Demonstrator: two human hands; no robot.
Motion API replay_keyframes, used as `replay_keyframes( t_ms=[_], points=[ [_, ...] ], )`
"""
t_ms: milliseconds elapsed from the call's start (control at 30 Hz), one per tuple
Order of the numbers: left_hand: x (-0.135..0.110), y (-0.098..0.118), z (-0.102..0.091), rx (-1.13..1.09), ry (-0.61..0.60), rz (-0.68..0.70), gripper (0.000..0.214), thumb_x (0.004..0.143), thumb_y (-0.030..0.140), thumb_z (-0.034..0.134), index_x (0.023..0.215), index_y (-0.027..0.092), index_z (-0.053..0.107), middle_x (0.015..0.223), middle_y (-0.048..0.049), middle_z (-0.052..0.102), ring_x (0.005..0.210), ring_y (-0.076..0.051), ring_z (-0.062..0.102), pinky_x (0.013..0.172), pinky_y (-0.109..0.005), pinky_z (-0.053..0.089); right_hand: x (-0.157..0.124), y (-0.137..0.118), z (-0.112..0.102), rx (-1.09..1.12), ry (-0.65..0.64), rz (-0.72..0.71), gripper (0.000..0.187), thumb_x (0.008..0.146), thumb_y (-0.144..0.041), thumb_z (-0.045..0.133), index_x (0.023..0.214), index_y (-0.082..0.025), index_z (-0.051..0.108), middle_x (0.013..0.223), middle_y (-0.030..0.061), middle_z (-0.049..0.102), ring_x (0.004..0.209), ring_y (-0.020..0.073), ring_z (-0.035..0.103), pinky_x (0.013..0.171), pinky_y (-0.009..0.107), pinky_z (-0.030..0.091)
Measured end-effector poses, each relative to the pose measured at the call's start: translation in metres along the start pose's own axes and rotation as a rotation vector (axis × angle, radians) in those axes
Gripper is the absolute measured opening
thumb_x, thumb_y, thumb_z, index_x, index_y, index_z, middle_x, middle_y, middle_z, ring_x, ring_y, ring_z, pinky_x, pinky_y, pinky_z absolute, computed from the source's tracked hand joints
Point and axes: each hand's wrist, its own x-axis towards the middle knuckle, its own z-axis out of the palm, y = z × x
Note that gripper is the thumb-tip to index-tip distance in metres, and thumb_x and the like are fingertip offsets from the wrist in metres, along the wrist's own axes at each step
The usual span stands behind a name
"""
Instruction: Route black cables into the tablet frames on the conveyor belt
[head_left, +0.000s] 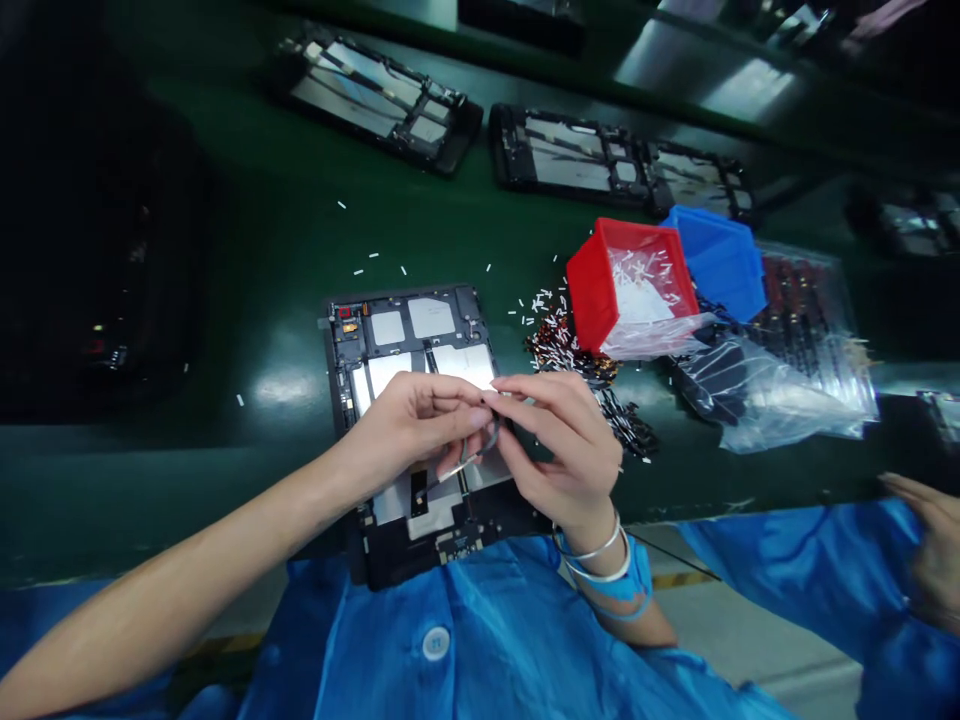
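Left hand (420, 420) appears pinched, thumb to finger, on a thin curved strip (493, 435), just above the opened device (420, 337). Right hand (566, 440) fingertips meet it there; cannot tell whether they grip too. Progress, judged: partial. Device uncovered, strip raised, not lying flat. Right of device: loose parts (559, 350), red bin (589, 287). Beyond it: similar opened units (577, 155).

Green bench (255, 260) — tablets (388, 328), bins (588, 290)
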Motion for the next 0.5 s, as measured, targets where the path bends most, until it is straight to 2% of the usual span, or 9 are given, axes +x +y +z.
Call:
replay_keyframes(
  t_ms=[133, 200, 267, 333, 400, 467, 500],
  points=[
    [-0.007, 0.01, 0.003, 0.155, -0.053, -0.044, 0.025, 0.08, 0.031, 0.062, 0.095, 0.013, 0.071, 0.061, -0.003, 0.065, 0.04, -0.007, 0.05, 0.04, -0.017, 0.034, 0.003, -0.001, -0.006, 0.078, 0.046, 0.051, 0.022, 0.08, -0.002, 0.063, 0.093, -0.02, 0.068, 0.087, 0.0043, 0.07, 0.082, 0.0161, 0.063, 0.07, 0.034, 0.052],
    [-0.008, 0.022, 0.001, 0.304, 0.051, -0.006, 0.026, 0.079, 0.031, 0.062, 0.095, 0.013, 0.071, 0.064, -0.0038, 0.066, 0.044, -0.009, 0.052, 0.045, -0.02, 0.041, 0.005, 0.001, -0.01, 0.112, 0.073, 0.099, 0.021, 0.079, -0.002, 0.064, 0.089, -0.02, 0.068, 0.085, 0.0027, 0.07, 0.081, 0.015, 0.063, 0.071, 0.034, 0.052],
    [0.0, 0.039, -0.01, 0.448, 0.244, 0.108, 0.025, 0.078, 0.03, 0.063, 0.095, 0.014, 0.07, 0.073, -0.0051, 0.068, 0.055, -0.012, 0.058, 0.053, -0.024, 0.047, 0.007, 0.005, -0.013, 0.111, 0.109, 0.143, 0.021, 0.08, -0.002, 0.064, 0.087, -0.021, 0.068, 0.083, 0.0017, 0.07, 0.08, 0.0146, 0.064, 0.072, 0.034, 0.052],
    [0.02, 0.06, -0.033, 0.601, 0.486, 0.27, 0.024, 0.078, 0.028, 0.064, 0.099, 0.016, 0.07, 0.089, -0.0069, 0.07, 0.076, -0.017, 0.064, 0.067, -0.027, 0.051, 0.009, 0.01, -0.014, 0.098, 0.142, 0.18, 0.019, 0.08, -0.003, 0.064, 0.084, -0.021, 0.068, 0.081, 0.0014, 0.07, 0.077, 0.0144, 0.064, 0.07, 0.033, 0.051],
    [0.049, 0.085, -0.068, 0.773, 0.791, 0.409, 0.028, 0.078, 0.02, 0.066, 0.106, 0.016, 0.068, 0.112, -0.008, 0.066, 0.103, -0.021, 0.061, 0.088, -0.031, 0.048, 0.008, 0.016, -0.014, 0.089, 0.158, 0.218, 0.016, 0.081, -0.005, 0.064, 0.082, -0.021, 0.067, 0.078, 0.0012, 0.07, 0.074, 0.0143, 0.063, 0.066, 0.031, 0.051],
    [0.081, 0.111, -0.108, 0.822, 1.135, 0.419, 0.04, 0.076, 0.013, 0.07, 0.115, 0.015, 0.062, 0.131, -0.0088, 0.056, 0.122, -0.021, 0.05, 0.107, -0.034, 0.037, 0.008, 0.02, -0.012, 0.082, 0.155, 0.242, 0.015, 0.082, -0.006, 0.063, 0.081, -0.02, 0.067, 0.076, 0.0014, 0.07, 0.071, 0.0143, 0.063, 0.063, 0.03, 0.051],
    [0.096, 0.123, -0.128, 0.811, 1.221, 0.41, 0.047, 0.076, 0.012, 0.07, 0.122, 0.014, 0.058, 0.139, -0.0109, 0.048, 0.13, -0.023, 0.042, 0.112, -0.039, 0.03, 0.007, 0.022, -0.012, 0.077, 0.152, 0.246, 0.015, 0.082, -0.006, 0.062, 0.081, -0.02, 0.067, 0.075, 0.0017, 0.07, 0.071, 0.0144, 0.063, 0.062, 0.03, 0.051]
  ],
)
